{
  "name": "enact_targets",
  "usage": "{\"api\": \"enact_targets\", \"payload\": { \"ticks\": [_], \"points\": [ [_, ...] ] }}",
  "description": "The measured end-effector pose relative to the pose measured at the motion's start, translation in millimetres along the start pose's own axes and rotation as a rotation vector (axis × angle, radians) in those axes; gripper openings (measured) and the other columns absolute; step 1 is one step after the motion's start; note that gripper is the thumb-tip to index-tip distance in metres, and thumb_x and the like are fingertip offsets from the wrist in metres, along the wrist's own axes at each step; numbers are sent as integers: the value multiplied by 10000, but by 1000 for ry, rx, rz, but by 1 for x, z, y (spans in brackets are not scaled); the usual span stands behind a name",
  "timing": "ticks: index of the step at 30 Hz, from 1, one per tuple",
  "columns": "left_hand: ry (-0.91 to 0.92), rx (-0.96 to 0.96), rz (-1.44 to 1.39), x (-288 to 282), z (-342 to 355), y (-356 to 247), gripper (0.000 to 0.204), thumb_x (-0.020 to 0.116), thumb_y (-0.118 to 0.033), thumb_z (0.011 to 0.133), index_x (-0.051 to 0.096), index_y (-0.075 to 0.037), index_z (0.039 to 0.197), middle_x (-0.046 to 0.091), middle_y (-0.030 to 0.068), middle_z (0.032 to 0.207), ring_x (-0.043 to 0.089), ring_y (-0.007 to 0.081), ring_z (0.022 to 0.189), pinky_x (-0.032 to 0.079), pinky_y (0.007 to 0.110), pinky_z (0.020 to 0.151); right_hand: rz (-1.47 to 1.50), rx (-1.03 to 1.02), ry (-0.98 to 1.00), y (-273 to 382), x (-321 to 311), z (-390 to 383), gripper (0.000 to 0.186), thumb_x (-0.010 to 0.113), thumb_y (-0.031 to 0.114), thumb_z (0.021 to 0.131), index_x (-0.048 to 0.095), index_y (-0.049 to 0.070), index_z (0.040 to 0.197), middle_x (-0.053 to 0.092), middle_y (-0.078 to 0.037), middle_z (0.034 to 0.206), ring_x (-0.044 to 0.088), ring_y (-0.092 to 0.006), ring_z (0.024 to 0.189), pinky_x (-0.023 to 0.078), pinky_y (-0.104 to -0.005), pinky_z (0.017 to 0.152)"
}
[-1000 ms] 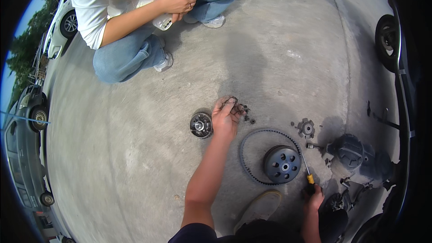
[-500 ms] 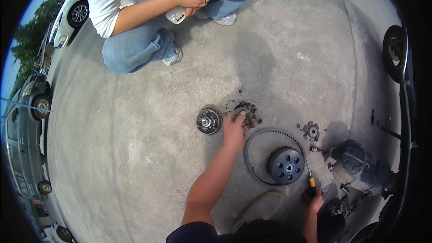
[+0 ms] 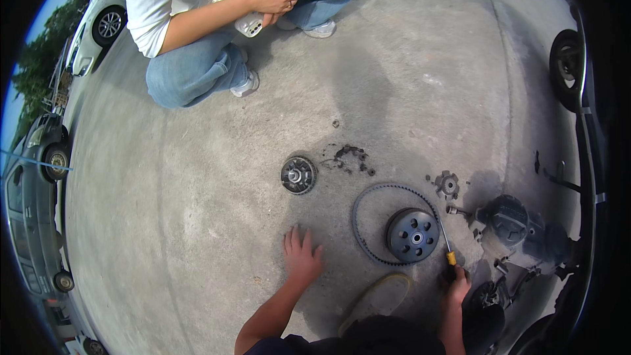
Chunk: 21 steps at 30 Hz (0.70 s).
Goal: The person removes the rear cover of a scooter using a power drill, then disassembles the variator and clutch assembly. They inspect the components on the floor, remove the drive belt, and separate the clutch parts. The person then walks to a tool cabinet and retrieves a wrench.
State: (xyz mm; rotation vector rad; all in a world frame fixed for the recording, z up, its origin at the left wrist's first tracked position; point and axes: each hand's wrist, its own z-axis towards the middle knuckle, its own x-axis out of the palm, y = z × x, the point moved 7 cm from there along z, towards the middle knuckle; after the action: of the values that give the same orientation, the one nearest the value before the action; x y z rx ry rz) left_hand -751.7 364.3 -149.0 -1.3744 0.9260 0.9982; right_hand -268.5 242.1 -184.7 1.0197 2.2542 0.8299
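My left hand (image 3: 302,256) is open, fingers spread low over the concrete (image 3: 217,184), holding nothing, below a round metal variator (image 3: 297,174). Beside the variator lie small dark parts (image 3: 350,158). My right hand (image 3: 458,281) is closed on a yellow-and-black screwdriver (image 3: 451,258), its shaft pointing forward alongside a dark clutch bell (image 3: 407,236). A toothed belt (image 3: 358,223) loops around the bell. Behind them are a star-shaped plate (image 3: 447,184) and a socket-like metal piece (image 3: 453,210).
A crouching person (image 3: 204,66) in white top and jeans holds a phone ahead. A large dark housing (image 3: 506,220) and other parts (image 3: 493,296) lie at right, beside a vehicle's wheel (image 3: 565,69). Parked cars (image 3: 29,204) stand at left. My shoe (image 3: 374,296) is below the belt.
My left hand has moved from the small dark parts back toward me, down-left, its fingers now spread and empty. My right hand stays on the screwdriver.
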Motion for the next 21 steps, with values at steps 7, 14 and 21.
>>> {"api": "enact_targets", "payload": {
  "ticks": [7,14,21],
  "points": [
    [101,-5,51,17,-24,9,760,681,-377,940,431,25,1534,340,257,1645,236,442,1560,139,642,1257,-470,-139,94,16,4,-5,620,805,180,826,557,-2,1365,599,-174,1278,608,-343,1160,587,-451,889],
    [117,54,44,17,-44,12,780,655,-391,952,396,34,1552,333,258,1650,215,452,1566,128,638,1260,-1162,-642,225,96,13,-62,805,813,204,787,436,113,1493,522,-259,1418,582,-483,1238,512,-516,1035],
    [103,71,121,21,-44,13,775,529,-451,999,364,63,1555,308,264,1665,212,469,1563,114,632,1257,-1641,-695,634,132,-35,-87,545,708,259,878,546,132,1383,679,-188,1191,700,-421,1021,577,-529,874]
  ]
}}
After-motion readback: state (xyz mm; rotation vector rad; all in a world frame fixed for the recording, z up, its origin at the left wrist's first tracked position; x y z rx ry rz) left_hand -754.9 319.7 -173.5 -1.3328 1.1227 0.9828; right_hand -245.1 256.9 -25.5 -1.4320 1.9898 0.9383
